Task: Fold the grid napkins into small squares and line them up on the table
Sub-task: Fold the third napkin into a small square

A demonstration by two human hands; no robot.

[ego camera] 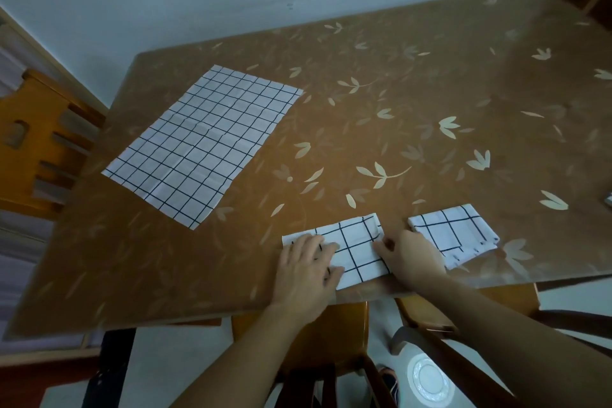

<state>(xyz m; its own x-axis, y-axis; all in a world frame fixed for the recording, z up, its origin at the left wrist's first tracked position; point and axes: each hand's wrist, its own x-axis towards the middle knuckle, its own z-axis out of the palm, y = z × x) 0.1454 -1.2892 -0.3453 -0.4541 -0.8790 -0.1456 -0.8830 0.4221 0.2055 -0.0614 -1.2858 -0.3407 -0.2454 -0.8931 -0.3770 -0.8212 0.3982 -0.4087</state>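
A white napkin with black grid lines (356,250) lies folded into a small rectangle near the table's front edge. My left hand (306,267) presses flat on its left part, fingers spread. My right hand (412,257) rests on its right end, fingertips pinching the edge. Just to the right lies a second folded grid napkin (457,232), a small square, partly under my right wrist. A third grid napkin (202,146) lies spread out flat at the table's far left.
The brown table (397,103) has a leaf-patterned cover. A wooden chair (36,142) stands at the left, more chairs below the front edge and at the far right corner. A white plate-like disc (429,378) lies on the floor.
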